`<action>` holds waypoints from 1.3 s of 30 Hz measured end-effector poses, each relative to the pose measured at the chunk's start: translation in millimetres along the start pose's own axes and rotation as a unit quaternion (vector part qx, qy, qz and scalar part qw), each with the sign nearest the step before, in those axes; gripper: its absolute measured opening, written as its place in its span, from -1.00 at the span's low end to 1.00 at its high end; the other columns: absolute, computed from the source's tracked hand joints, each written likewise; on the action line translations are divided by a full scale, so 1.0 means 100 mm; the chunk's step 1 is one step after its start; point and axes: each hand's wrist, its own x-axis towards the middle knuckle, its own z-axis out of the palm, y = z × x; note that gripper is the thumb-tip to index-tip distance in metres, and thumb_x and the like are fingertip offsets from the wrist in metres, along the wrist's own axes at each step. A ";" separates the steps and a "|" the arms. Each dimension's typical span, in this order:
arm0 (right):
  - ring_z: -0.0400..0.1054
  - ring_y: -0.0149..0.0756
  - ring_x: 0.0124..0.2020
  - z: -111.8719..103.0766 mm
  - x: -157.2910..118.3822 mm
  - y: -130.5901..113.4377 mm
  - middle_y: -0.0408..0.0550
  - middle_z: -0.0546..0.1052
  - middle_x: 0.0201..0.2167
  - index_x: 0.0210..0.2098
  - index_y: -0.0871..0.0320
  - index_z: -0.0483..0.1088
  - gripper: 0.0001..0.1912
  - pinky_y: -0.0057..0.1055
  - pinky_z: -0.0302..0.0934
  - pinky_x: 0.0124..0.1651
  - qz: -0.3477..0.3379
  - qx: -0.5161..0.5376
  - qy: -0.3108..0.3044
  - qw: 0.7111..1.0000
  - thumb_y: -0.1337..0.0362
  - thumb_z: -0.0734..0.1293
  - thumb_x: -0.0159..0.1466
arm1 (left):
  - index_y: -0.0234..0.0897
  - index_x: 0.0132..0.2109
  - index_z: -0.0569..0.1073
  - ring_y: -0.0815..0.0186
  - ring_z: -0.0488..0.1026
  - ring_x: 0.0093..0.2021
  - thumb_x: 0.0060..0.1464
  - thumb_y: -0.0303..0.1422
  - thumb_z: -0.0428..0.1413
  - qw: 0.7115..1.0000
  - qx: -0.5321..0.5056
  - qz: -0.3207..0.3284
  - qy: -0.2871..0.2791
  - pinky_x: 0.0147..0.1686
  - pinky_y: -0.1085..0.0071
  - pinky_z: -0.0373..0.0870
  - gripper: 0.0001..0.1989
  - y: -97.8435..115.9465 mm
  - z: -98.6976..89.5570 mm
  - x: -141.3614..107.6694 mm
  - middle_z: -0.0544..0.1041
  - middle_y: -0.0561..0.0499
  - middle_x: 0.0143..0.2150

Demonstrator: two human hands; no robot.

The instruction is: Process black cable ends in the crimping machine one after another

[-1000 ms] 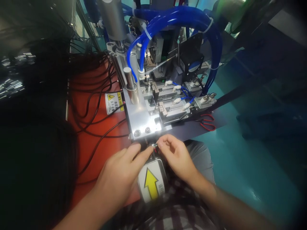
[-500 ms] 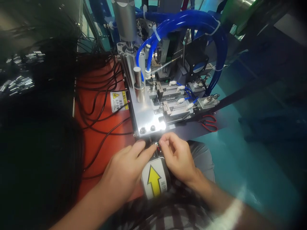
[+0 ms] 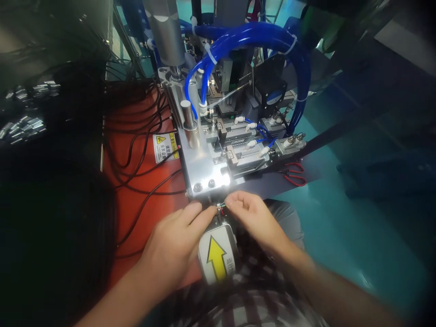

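A small light-coloured part with thin wires point(image 3: 220, 207), one of them red, sits between my hands just in front of the machine's metal plate point(image 3: 200, 170). My left hand point(image 3: 175, 238) is closed, with its thumb tip against the small part; what its curled fingers hold is hidden. My right hand point(image 3: 250, 213) pinches a thin wire that runs towards the small part. Below both hands is a white label with a yellow arrow point(image 3: 216, 256) on a rounded block.
Blue air tubes point(image 3: 259, 34) arch over small pneumatic cylinders point(image 3: 248, 156). Black cables point(image 3: 146, 195) cross the red surface point(image 3: 132, 220) at left, beside a warning label point(image 3: 165, 147). Red-handled scissors or snips point(image 3: 295, 175) lie right of the machine.
My right hand has drawn slightly away from the left thumb, and more of the thin wire shows between them. The whole view has shifted a little.
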 end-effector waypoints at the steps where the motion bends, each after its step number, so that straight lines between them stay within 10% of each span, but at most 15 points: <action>1: 0.12 -0.46 -0.54 -0.01 -0.03 0.02 -0.20 0.31 -0.57 -0.42 0.21 0.34 -0.75 -0.51 0.02 -0.50 -0.014 -0.004 0.015 1.000 0.13 0.30 0.22 | -0.38 0.01 0.44 0.31 0.41 -0.41 0.18 -0.56 -0.08 1.000 -0.005 0.006 0.003 -0.46 0.44 0.37 -0.69 0.00 -0.01 0.01 0.44 -0.05 -0.31; 10: 0.06 -0.51 -0.61 0.06 -0.12 0.09 -0.25 0.25 -0.65 -0.46 0.23 0.38 -0.80 -0.52 -0.05 -0.55 0.032 0.018 -0.007 0.999 0.19 0.36 0.14 | -0.43 -0.03 0.46 0.27 0.44 -0.42 0.21 -0.53 -0.07 1.000 -0.001 0.019 0.016 -0.48 0.42 0.39 -0.72 0.00 -0.04 0.03 0.46 -0.09 -0.33; 19: 0.20 -0.45 -0.54 0.01 -0.14 0.04 -0.19 0.37 -0.58 -0.46 0.19 0.41 -0.88 -0.46 0.07 -0.41 -0.287 -0.333 0.108 0.892 0.38 0.28 0.21 | -0.44 -0.02 0.45 0.26 0.45 -0.41 0.20 -0.54 -0.07 1.000 -0.005 0.017 0.022 -0.48 0.39 0.42 -0.72 -0.01 -0.02 0.02 0.47 -0.11 -0.30; 27: 0.03 -0.50 -0.61 0.00 -0.04 0.07 -0.28 0.19 -0.66 -0.48 0.19 0.35 -0.86 -0.52 -0.04 -0.56 -0.084 -0.086 0.039 0.992 0.27 0.31 0.18 | -0.43 -0.01 0.46 0.27 0.43 -0.43 0.16 -0.59 -0.07 1.000 0.007 0.021 0.014 -0.50 0.41 0.40 -0.69 -0.01 -0.03 0.02 0.46 -0.09 -0.32; 39: 0.08 -0.46 -0.58 -0.07 0.06 0.17 -0.25 0.23 -0.58 -0.46 0.15 0.25 -0.67 -0.48 -0.02 -0.52 -0.058 -0.062 -0.028 0.996 0.09 0.16 0.34 | -0.31 0.02 0.46 0.24 0.47 -0.36 0.19 -0.55 -0.11 0.998 0.056 -0.006 0.009 -0.49 0.38 0.42 -0.65 0.01 -0.03 -0.03 0.45 -0.11 -0.21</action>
